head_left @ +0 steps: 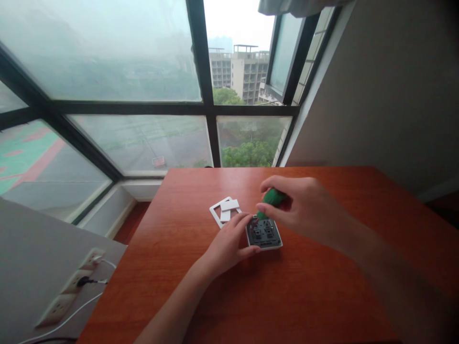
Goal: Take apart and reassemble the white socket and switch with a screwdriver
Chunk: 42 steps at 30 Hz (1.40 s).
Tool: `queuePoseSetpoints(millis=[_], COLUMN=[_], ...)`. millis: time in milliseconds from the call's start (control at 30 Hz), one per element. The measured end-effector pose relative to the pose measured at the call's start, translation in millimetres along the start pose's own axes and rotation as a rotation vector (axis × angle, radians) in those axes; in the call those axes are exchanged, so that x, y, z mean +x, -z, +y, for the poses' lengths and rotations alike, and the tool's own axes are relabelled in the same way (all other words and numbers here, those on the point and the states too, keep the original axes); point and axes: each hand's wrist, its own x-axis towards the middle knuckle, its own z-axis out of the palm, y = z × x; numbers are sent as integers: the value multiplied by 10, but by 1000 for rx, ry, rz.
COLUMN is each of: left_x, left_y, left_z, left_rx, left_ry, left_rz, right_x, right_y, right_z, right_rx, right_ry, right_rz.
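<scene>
A square wall switch (264, 234) with a white rim and an uncovered dark inside lies on the table. My left hand (229, 243) grips its left side, fingers at the far corner and thumb at the near edge. My right hand (299, 203) is closed round the green handle of a short tool, apparently a screwdriver (274, 197). Its lower end points down at the switch's far edge, and the tip cannot be made out. Just beyond my left hand lies a white switch frame (216, 216), with two white rocker plates (229, 205) on it.
The reddish-brown wooden table (172, 296) reaches to the large window (211, 110) ahead. At the lower left, wall sockets (73, 282) carry plugs and a white cable (71, 315). A grey wall (387, 95) rises at the right.
</scene>
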Motion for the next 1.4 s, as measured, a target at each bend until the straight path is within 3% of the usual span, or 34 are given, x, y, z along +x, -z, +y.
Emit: queuePoseSetpoints(millis=[133,233,367,467,733,867,1067,1400], left_x=[-7,-19,-39,-35,-17,-52,-55,-63], left_y=[-12,-32,-71,-76,204,298,295,306], left_z=[-6,-30,-56,-56,-265,-385,-392,-452], left_rx=[4,10,47,93,313,446,524,424], left_ry=[12,31,47,41,154,214,205,276], left_rz=[2,11,34,73,382,304,236,295], right_x=[-153,-335,-587,-685,-654,-704,-725,-740], right_y=[18,-195,-598,-828,-1146,-1225,-1267,-1293], right_z=[296,584,849,916,979,1008,1013,1033], right_rx=[283,741,1235,1418,1445,1384,1330,1299], right_ry=[-309,-526,-748,-846,-749,-752,-740,-727], right_rz=[242,291,182,135,151,108,86,68])
